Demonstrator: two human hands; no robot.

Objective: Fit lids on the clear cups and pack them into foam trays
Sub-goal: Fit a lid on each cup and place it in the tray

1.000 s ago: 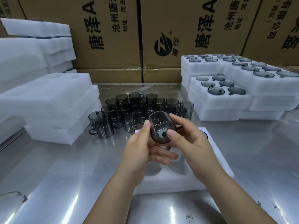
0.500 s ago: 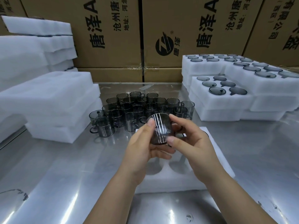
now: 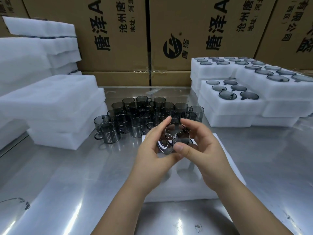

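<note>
A: Where is the cup (image 3: 177, 135) held?

B: It is gripped between both hands above the foam tray (image 3: 183, 192) and tilted so that its open mouth is turned toward the camera. The left hand (image 3: 152, 150) is curled round it from the side. The rim is pinched by the thumb and fingers of the right hand (image 3: 201, 150). A glossy round piece is seen at its lower left, but whether that is a lid cannot be told.

A: How much of the task is judged done?

B: A fair part. Several packed trays (image 3: 228, 110) are stacked on the right, their pockets filled with lidded cups (image 3: 236, 88). A crowd of loose cups (image 3: 144, 116), apparently without lids, is left standing behind the hands. The two pockets that show nearest in the foam tray are empty. Lidding and seating of this cup are judged to be the step in hand.

A: And the surface, the room?

B: The work is done on a table (image 3: 67, 184) of bright steel, in which overhead lights are mirrored. Blank foam blocks (image 3: 50, 102) are piled at the left, and the back is walled by printed cardboard cartons (image 3: 186, 22).
</note>
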